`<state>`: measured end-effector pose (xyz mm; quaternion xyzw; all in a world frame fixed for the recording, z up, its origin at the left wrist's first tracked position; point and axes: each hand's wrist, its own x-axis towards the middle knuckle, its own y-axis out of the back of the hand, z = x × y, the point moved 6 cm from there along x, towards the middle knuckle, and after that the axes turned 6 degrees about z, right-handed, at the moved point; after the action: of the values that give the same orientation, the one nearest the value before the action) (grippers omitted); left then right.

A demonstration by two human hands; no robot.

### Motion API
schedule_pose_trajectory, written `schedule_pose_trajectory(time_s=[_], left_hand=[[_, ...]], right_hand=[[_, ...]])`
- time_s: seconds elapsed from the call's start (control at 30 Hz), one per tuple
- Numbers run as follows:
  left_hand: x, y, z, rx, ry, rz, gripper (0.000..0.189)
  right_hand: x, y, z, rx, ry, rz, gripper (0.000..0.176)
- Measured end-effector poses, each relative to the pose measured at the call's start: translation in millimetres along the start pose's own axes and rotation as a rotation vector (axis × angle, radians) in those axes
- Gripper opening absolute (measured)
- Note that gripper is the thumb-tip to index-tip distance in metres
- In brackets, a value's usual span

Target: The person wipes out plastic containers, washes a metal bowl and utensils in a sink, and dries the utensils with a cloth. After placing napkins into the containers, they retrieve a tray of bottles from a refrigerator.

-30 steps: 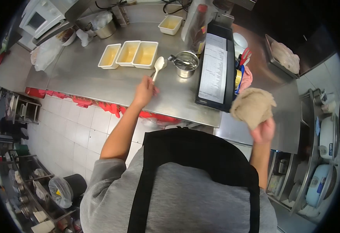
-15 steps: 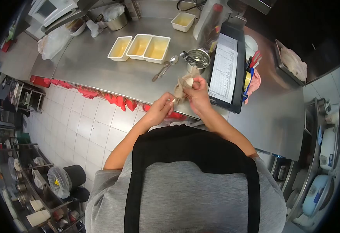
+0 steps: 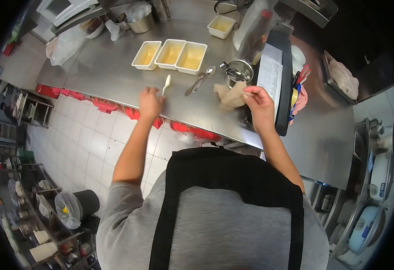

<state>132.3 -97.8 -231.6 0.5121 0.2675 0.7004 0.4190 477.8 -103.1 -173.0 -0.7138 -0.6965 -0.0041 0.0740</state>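
Note:
My right hand pinches a beige cloth, which hangs over the counter's front edge beside a metal cup of utensils. My left hand is over the front edge of the steel counter, with its fingers bent. A small white spoon stands out just beyond its fingertips; whether the fingers touch it is unclear, and so is what they close on. Two metal spoons lie between the hands, below three white trays of yellow content.
A fourth white tray stands at the back. Printed sheets lie on a black holder right of the cup. A metal tray with a wrapped item is at the far right. Red cloths hang along the front edge.
My hands have moved apart, the left one to the left and up, the right one to the right with the cloth. The white spoon now shows by my left hand, away from the cloth.

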Motion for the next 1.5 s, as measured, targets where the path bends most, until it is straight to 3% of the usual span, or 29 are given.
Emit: schedule_pose_trajectory(time_s=[0.03, 0.17, 0.27, 0.3, 0.4, 0.5, 0.6, 0.7, 0.8, 0.9, 0.93, 1.0, 1.03, 1.13, 1.33, 1.43, 1.5], left_hand=[[6, -3, 21, 0.076, -0.050, 0.119, 0.019], [21, -66, 99, -0.008, -0.089, -0.184, 0.024], [27, -89, 116, 0.033, -0.062, -0.172, 0.024], [28, -93, 117, 0.035, -0.038, -0.196, 0.022], [26, -102, 116, 0.067, -0.037, -0.176, 0.025], [26, -117, 104, 0.120, 0.028, -0.312, 0.023], [12, -120, 82, 0.074, 0.041, -0.362, 0.016], [-26, -118, 50, -0.762, 0.590, -0.688, 0.010], [-54, -58, 89, -1.092, 0.706, -0.632, 0.006], [-60, -17, 136, -0.931, 0.388, -0.630, 0.008], [-63, -11, 144, -0.885, 0.365, -0.621, 0.008], [-66, -4, 154, -0.791, 0.315, -0.601, 0.008], [-68, -2, 156, -0.762, 0.247, -0.567, 0.007], [-67, 3, 150, -0.702, 0.241, -0.565, 0.008], [-59, 16, 145, -0.518, 0.094, -0.431, 0.012], [-59, 24, 141, -0.399, 0.051, -0.429, 0.012], [-59, 29, 140, -0.442, 0.060, -0.419, 0.011]], right_hand=[[0, 2, -1, 0.051, -0.012, -0.021, 0.018], [-10, 7, -7, 0.268, -0.106, -0.129, 0.018], [-19, 26, -30, 0.543, -0.046, -0.169, 0.017], [-27, 29, -46, 0.723, -0.004, -0.078, 0.025], [-51, 37, 14, 1.079, -0.431, 0.047, 0.034], [-62, 23, 46, 0.769, -0.253, -0.144, 0.039], [-60, 6, 38, 0.713, -0.299, -0.213, 0.032], [-50, -14, 32, 0.745, -0.395, -0.207, 0.025], [-37, -41, 49, 0.655, -0.427, -0.186, 0.018], [-18, -62, 59, -0.030, -0.055, -0.246, 0.012], [-15, -65, 61, -0.069, -0.037, -0.226, 0.011], [-13, -66, 75, 0.296, -0.276, -0.094, 0.009], [-18, -67, 85, 0.798, -0.536, 0.075, 0.009], [-6, -62, 105, 0.509, -0.325, -0.011, 0.011], [-10, -75, 81, 0.477, -0.338, 0.007, 0.010], [-2, -71, 80, 0.230, -0.195, -0.051, 0.010], [-1, -69, 85, 0.109, -0.217, -0.046, 0.010]])
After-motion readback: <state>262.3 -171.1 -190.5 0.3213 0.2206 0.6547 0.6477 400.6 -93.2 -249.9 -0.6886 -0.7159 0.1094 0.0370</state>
